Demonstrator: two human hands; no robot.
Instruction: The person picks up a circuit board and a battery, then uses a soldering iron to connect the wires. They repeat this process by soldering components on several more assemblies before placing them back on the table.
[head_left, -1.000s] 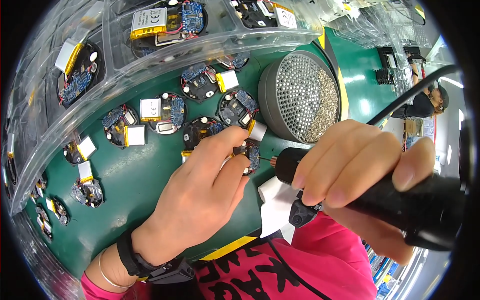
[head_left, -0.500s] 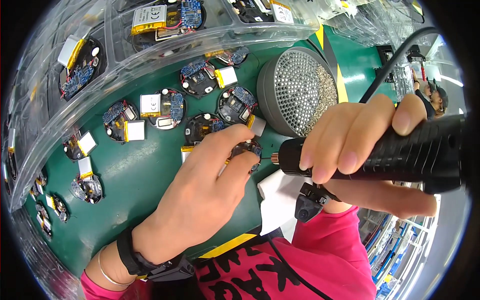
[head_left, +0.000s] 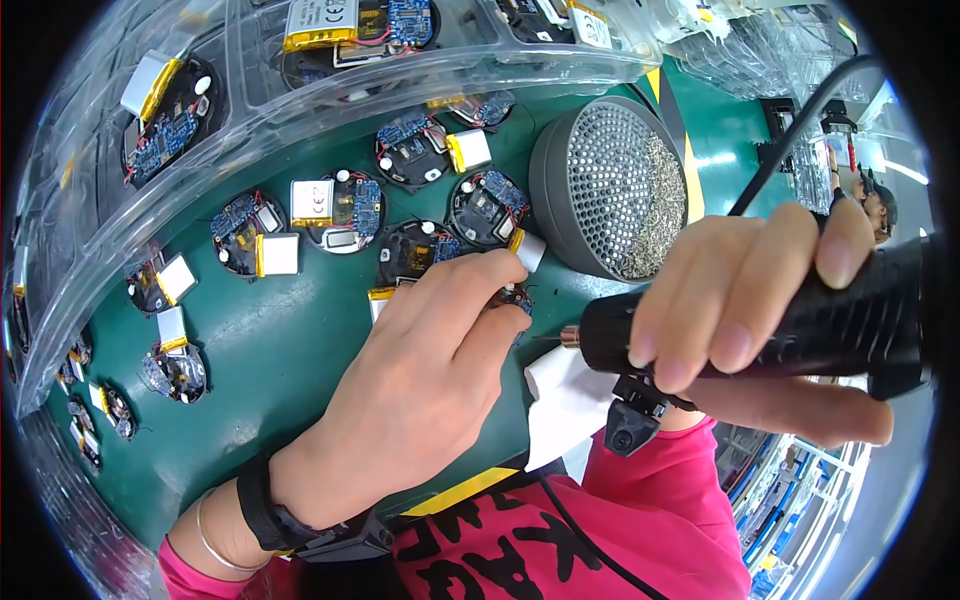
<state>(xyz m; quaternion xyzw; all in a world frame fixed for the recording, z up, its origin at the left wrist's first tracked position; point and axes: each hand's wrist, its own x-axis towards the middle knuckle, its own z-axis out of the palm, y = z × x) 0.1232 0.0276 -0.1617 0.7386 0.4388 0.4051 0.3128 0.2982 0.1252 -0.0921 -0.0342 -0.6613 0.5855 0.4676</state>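
Observation:
My left hand (head_left: pixel 415 375) is closed on a small round electronic assembly (head_left: pixel 518 297), holding it between thumb and fingers just above the green mat. Most of that piece is hidden behind the fingertips. My right hand (head_left: pixel 735 300) grips a black electric screwdriver (head_left: pixel 850 325), which lies sideways with its copper-coloured nose pointing left. Its thin bit ends a little to the right of the held assembly, apart from it. Just beyond my left fingers sit more round assemblies with blue circuit boards, among them one (head_left: pixel 490 208) with a silver battery pouch (head_left: pixel 528 250).
A dark grey round bowl (head_left: pixel 553 205) with a perforated plate holds many small screws (head_left: pixel 663 215). White paper (head_left: pixel 565 400) lies below the screwdriver. Clear plastic trays (head_left: pixel 250 125) with more assemblies curve along the far and left sides. A cable (head_left: pixel 800 125) rises from behind the screwdriver.
The screwdriver has drawn back right and slightly down, its bit now farther from the held assembly. My left hand keeps its grip; the whole view has shifted slightly.

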